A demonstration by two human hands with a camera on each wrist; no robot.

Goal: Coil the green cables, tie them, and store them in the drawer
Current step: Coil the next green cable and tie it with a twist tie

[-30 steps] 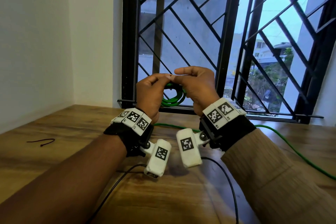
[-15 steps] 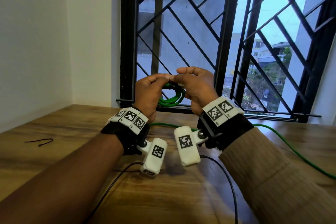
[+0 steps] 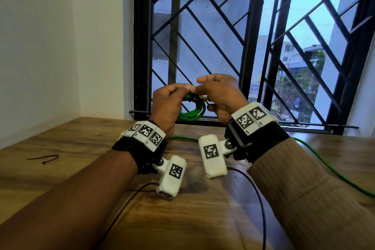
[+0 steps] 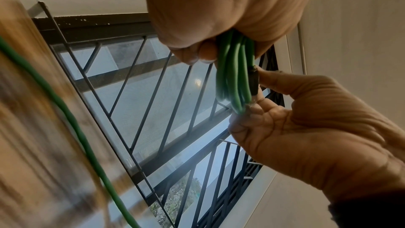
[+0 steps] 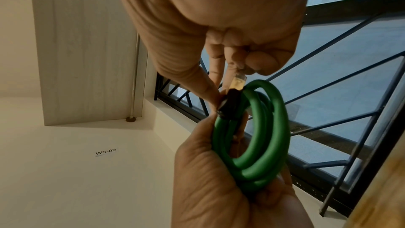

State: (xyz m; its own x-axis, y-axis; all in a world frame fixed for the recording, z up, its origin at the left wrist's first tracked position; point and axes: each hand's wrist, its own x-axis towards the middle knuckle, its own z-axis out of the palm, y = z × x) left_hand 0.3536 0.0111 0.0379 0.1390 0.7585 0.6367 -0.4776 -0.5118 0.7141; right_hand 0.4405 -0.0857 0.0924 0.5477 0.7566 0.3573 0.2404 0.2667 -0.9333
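A green cable coil (image 3: 192,112) hangs in the air in front of the window, above the wooden table (image 3: 60,168). My left hand (image 3: 178,92) grips the bundled loops (image 5: 258,136) at their top, fingers curled round the strands (image 4: 234,68). My right hand (image 3: 205,90) pinches the cable's end, a clear plug (image 5: 237,82) with a black boot (image 5: 229,103), right beside the coil. A second green cable (image 3: 324,164) lies loose across the table on the right. A thin black tie (image 3: 43,158) lies on the table at the left.
The barred window (image 3: 253,46) stands just behind my hands, with a white wall (image 3: 40,46) to the left. Black wires (image 3: 259,199) from the wrist cameras trail over the table near me. No drawer is in view.
My hands stay together at about the same height. The right fingers have shifted on the cable end, and the plug now shows between the two hands. The coil remains in my left hand.
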